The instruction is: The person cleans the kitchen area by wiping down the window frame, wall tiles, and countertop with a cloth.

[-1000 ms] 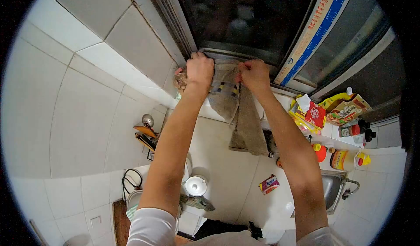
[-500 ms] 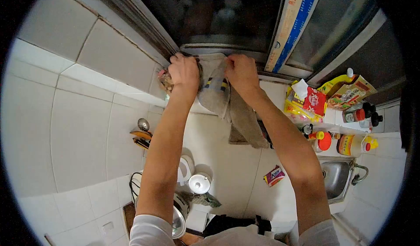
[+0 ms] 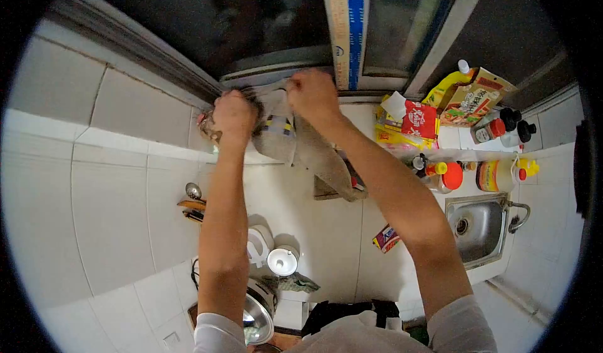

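"Where's the cloth?"

"Just below the window, its upper edge close to the frame — the rest hangs away from the window, over the table."

"And the hands?"

"The right hand has its fingers pinching the upper edge, near the window. The left hand is curled by the window's lower left corner; I can't tell what its fingers grip."

"What's around?"

"A red packet right of the window's foot — the sink farther from it."
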A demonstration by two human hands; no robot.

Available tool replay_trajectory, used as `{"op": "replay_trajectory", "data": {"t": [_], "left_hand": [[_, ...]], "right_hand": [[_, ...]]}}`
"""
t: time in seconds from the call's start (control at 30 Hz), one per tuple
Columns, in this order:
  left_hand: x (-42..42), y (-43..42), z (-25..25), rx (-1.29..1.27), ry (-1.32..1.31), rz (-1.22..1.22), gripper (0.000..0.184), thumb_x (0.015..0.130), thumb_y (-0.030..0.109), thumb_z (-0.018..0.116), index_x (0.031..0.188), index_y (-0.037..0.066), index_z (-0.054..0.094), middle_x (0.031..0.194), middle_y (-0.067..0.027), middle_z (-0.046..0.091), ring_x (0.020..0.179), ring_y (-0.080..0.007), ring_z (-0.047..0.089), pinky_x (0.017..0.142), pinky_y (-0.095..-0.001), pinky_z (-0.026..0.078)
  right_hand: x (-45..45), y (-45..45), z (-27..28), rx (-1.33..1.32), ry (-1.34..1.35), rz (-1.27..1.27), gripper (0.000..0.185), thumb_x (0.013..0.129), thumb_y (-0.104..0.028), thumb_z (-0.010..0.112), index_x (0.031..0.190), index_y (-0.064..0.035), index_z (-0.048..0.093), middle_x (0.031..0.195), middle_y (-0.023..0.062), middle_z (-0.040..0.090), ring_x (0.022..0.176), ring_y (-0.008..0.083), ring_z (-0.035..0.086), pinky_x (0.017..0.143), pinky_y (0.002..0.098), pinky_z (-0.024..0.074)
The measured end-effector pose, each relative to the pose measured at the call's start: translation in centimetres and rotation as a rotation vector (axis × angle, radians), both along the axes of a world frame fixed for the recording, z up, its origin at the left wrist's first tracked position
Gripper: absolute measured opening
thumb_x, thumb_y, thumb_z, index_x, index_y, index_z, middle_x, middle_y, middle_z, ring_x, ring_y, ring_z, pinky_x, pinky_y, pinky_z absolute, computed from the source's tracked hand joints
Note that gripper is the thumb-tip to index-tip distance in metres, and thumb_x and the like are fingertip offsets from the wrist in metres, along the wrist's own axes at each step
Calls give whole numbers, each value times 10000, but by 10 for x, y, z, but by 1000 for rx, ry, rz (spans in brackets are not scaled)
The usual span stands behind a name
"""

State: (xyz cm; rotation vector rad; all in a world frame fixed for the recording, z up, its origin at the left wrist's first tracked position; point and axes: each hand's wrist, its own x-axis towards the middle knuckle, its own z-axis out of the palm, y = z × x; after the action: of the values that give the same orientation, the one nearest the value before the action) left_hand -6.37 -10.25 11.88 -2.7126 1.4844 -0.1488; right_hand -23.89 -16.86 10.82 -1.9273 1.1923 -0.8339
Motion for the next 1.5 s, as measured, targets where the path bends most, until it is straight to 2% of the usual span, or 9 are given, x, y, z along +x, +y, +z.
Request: {"op": "replay_trajectory", "data": {"t": [0.1, 0.23, 0.33, 0.43, 0.6, 0.7, 0.9, 1.07, 1.5], "left_hand": [[-14, -4, -3, -65, 97, -35, 274, 848, 176, 700, 1079, 35, 748, 1187, -183, 722, 1121, -362, 689, 942, -429, 582], [-34, -3, -4, -122, 155, -79, 230, 882, 181, 683, 1043, 28, 741, 1107, -199, 736, 1033, -367, 722, 876, -449, 602], [-55, -4, -26, -266, 140, -155, 183, 923, 156, 646, 1005, 34, 754, 1046, -163, 742, 978, -355, 737, 833, -461, 615], [-72, 6, -8, -44, 133, -176, 201, 928, 150, 672, 1073, 50, 770, 1340, -105, 613, 1205, -317, 611, 899, -408, 589], [-73, 16, -22, -96, 12, -272, 238, 926, 168, 664, 1099, 43, 771, 1264, -94, 570, 1205, -301, 570, 896, -430, 553], [-78, 13, -17, -61, -9, -275, 243, 923, 161, 656, 1100, 44, 773, 1211, -95, 573, 1181, -302, 579, 874, -433, 541], [-78, 4, -27, -58, -48, -218, 255, 931, 160, 654, 1131, 49, 765, 1191, -93, 582, 1162, -301, 593, 876, -429, 535], [-57, 1, -3, 92, 74, -262, 246, 948, 174, 669, 1147, 67, 767, 1302, -143, 610, 1178, -312, 627, 891, -432, 576], [-15, 4, -38, -424, 412, -346, 257, 869, 132, 628, 1048, 22, 775, 1184, -211, 669, 1028, -421, 689, 877, -500, 583]], "right_hand": [[-13, -6, -5, -80, -22, -19, 229, 898, -192, 690, 858, 21, 764, 868, 275, 723, 807, 440, 720, 779, 559, 583], [-29, 5, 10, -244, 88, -41, 198, 991, -44, 568, 926, 73, 713, 768, 246, 721, 711, 339, 753, 632, 403, 589], [-35, 16, 18, -347, 318, -90, 168, 990, -43, 566, 1011, 73, 686, 817, 247, 723, 784, 370, 757, 672, 448, 594], [-26, 16, -8, -477, 514, -170, 154, 963, -48, 573, 1005, 51, 683, 887, 244, 725, 847, 399, 748, 718, 492, 594], [-8, 33, -18, -654, 724, -176, 181, 935, -107, 595, 993, -6, 734, 1004, 168, 738, 951, 358, 721, 855, 472, 568], [-13, 37, -10, -591, 934, -230, 236, 944, -162, 605, 1061, -36, 766, 1061, 126, 741, 984, 347, 693, 932, 420, 519], [-11, 28, -8, -369, 1177, -134, 230, 960, -198, 616, 1048, -99, 804, 1094, 119, 742, 985, 345, 725, 809, 449, 574], [-6, 26, 8, -241, 1089, -49, 198, 939, -153, 640, 1052, -80, 785, 1036, 151, 759, 981, 315, 753, 778, 421, 603], [41, 36, -33, -228, 401, -60, 252, 866, -200, 691, 906, 44, 734, 974, 293, 721, 929, 455, 727, 843, 517, 591]]}}
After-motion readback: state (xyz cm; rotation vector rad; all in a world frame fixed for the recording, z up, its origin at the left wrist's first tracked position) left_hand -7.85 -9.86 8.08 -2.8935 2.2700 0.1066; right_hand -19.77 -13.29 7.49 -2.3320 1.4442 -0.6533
